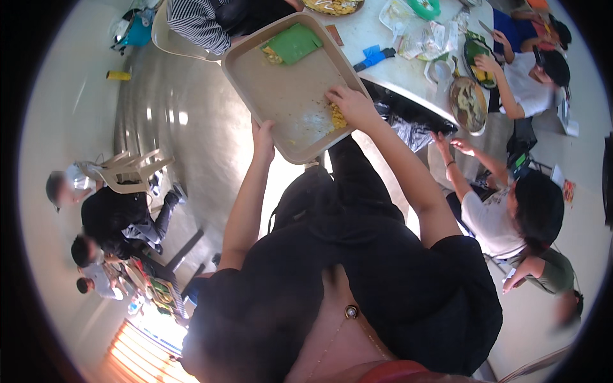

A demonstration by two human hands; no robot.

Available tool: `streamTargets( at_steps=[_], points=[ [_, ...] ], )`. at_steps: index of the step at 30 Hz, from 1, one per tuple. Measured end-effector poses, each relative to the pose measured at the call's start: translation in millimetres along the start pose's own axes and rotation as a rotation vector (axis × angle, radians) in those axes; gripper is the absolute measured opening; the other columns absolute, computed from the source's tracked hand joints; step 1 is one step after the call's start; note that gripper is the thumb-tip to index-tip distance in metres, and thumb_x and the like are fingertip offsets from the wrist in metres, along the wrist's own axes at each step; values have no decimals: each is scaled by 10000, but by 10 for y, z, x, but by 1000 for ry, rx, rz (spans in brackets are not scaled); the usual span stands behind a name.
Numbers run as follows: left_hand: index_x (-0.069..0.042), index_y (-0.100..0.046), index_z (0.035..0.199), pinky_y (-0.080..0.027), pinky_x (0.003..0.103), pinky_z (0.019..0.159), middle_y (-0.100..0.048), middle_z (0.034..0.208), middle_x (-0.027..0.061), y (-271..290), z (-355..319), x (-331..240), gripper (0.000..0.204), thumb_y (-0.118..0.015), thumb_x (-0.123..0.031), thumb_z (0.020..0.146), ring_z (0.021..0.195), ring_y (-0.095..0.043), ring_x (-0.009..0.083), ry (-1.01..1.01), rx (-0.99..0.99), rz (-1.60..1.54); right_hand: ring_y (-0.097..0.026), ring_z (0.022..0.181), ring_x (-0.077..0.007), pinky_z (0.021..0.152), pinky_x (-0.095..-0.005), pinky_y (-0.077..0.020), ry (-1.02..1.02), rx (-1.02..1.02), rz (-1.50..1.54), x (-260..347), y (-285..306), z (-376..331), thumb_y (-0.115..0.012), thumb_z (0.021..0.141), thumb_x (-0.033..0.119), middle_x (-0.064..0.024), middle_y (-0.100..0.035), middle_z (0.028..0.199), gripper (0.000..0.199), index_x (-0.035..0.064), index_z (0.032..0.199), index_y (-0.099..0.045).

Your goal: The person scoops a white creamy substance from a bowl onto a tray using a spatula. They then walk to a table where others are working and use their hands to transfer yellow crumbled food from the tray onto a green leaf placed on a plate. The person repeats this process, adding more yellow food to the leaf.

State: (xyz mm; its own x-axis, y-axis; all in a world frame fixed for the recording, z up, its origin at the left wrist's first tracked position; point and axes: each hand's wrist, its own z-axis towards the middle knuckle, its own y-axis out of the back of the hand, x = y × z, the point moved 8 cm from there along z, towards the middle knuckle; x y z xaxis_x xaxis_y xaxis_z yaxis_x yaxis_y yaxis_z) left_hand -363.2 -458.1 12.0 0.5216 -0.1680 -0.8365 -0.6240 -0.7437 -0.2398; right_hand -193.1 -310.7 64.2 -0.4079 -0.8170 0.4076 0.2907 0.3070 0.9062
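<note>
A beige rectangular tray is held out in front of me, tilted at an angle. My left hand grips its near left edge, with the thumb on the rim. My right hand reaches inside over the right side, fingers slightly bent and apart against the tray floor. Yellow food crumbs lie beside and partly under the right palm. At the tray's far end rests a folded green leaf with some yellowish food showing at its edge. Smaller crumbs and a whitish smear are on the tray floor.
A white table stands beyond and right, holding a blue-wrapped object, plastic bags and an oval food dish. Black plastic hangs at its edge. People sit on the right; a person in striped sleeves sits far left.
</note>
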Motion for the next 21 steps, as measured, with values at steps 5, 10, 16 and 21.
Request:
streamTargets(
  at_steps=[5,10,16,21],
  points=[
    [-30,-202,1335,-362,353,932,-364,1248,181,239,-149,38,673,-420,-7,698,1137,-396,274,-3,92,63,-554,926,-201,776,-312,-413,82,167,-3,363,-104,-510,-514,730,74,-20,-572,930,247,145,939,-626],
    [-26,-205,1327,-374,357,923,-370,1238,186,280,-357,138,674,-417,-3,687,1130,-402,275,22,173,117,-565,861,-240,724,-368,-454,-197,-75,15,354,96,-555,-511,707,38,-41,-575,886,210,126,853,-634],
    [-15,-228,1309,-385,363,918,-385,1225,189,181,-614,301,656,-413,7,680,1104,-434,278,122,266,119,-557,893,-272,764,-359,-468,-369,-74,172,460,277,-749,-501,718,10,-68,-553,987,267,98,949,-600],
    [-12,-232,1316,-375,350,930,-400,1228,193,39,-699,425,662,-416,10,681,1116,-434,275,150,343,179,-551,930,-272,775,-367,-467,-256,-229,43,335,590,-676,-509,719,20,-80,-535,1053,333,112,1032,-574]
  ],
)
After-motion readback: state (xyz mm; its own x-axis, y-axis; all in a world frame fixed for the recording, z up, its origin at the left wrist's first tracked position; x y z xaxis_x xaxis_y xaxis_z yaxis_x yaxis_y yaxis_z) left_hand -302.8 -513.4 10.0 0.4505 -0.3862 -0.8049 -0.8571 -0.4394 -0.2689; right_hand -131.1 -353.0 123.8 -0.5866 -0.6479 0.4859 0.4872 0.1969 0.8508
